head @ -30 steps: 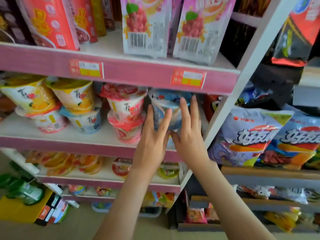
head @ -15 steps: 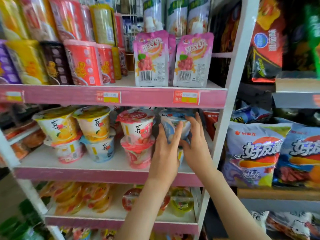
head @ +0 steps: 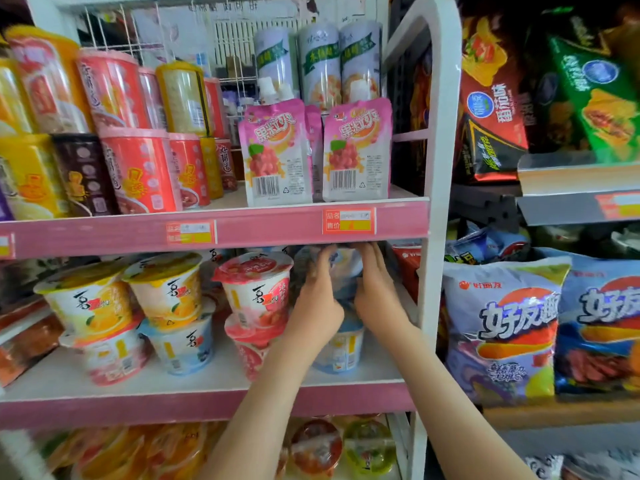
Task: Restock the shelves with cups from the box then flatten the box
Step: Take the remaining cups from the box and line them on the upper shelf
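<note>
The top blue cup (head: 343, 271) sits on the bottom blue cup (head: 341, 349) on the middle shelf (head: 173, 407). Your left hand (head: 317, 306) and right hand (head: 375, 299) press its sides, fingers mostly straight. Many other cups (head: 256, 292) stand beside it. You cannot see the box, so flattening is likely still left.

Left hand (head: 318, 301) faces right hand (head: 376, 294), fingers straight.

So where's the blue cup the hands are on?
In the head view, the blue cup sits at the right end of the middle shelf, between the left hand and right hand, atop a lower blue cup, right of the red cups.
</note>
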The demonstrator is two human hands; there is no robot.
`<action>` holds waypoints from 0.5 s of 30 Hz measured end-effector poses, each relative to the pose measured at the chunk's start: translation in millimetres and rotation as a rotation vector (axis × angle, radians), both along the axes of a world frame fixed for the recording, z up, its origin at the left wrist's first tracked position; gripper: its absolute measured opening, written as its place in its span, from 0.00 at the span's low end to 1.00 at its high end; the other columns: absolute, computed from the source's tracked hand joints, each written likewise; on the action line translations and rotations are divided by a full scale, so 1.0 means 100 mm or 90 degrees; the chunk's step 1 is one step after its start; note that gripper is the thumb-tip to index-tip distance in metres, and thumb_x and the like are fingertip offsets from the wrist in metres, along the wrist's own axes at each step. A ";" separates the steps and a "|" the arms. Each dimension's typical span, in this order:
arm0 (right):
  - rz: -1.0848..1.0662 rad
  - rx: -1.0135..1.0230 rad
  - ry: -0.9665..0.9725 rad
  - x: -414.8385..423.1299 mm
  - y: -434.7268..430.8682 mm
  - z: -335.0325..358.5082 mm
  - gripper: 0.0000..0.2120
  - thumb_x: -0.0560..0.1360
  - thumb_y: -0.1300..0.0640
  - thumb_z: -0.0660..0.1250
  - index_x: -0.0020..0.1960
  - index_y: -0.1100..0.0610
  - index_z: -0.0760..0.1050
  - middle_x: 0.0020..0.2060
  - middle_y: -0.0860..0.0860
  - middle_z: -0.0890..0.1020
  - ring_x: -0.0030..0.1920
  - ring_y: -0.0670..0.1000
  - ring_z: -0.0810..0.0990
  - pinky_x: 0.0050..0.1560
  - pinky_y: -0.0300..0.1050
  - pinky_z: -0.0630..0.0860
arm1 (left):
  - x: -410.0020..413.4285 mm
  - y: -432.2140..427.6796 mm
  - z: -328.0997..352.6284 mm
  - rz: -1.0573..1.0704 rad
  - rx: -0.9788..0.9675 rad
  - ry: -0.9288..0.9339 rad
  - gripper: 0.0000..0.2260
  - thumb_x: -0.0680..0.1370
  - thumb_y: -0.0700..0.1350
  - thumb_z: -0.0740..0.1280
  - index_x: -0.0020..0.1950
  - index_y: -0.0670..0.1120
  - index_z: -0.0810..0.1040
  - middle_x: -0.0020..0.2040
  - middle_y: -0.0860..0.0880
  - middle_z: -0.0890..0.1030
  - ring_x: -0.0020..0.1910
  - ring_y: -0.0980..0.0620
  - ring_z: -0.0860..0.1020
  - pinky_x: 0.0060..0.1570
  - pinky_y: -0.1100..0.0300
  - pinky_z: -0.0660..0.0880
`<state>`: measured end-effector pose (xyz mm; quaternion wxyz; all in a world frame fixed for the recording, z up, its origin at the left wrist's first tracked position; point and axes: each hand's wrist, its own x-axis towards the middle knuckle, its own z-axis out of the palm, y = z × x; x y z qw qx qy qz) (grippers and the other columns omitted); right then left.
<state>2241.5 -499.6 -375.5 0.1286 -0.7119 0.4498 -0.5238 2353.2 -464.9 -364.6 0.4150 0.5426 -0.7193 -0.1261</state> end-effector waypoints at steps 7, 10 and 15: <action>-0.038 0.106 0.075 0.01 -0.17 0.07 0.41 0.71 0.76 0.60 0.77 0.53 0.49 0.76 0.47 0.51 0.75 0.49 0.55 0.62 0.34 0.61 | -0.05 -0.11 0.07 0.030 0.067 0.016 0.33 0.75 0.30 0.58 0.74 0.50 0.48 0.61 0.41 0.74 0.47 0.47 0.74 0.43 0.61 0.67; -0.019 0.119 0.104 0.00 -0.14 0.08 0.42 0.73 0.74 0.60 0.78 0.52 0.44 0.77 0.46 0.47 0.75 0.50 0.53 0.61 0.31 0.60 | -0.07 -0.17 0.11 0.043 0.090 0.015 0.37 0.75 0.30 0.58 0.76 0.49 0.42 0.62 0.39 0.72 0.47 0.46 0.74 0.44 0.60 0.69; -0.014 0.147 0.177 0.04 -0.16 0.05 0.45 0.73 0.74 0.59 0.77 0.50 0.37 0.76 0.45 0.39 0.74 0.55 0.58 0.59 0.41 0.73 | -0.06 -0.23 0.16 0.072 0.110 -0.063 0.37 0.76 0.32 0.60 0.75 0.46 0.39 0.57 0.38 0.74 0.43 0.46 0.75 0.42 0.58 0.73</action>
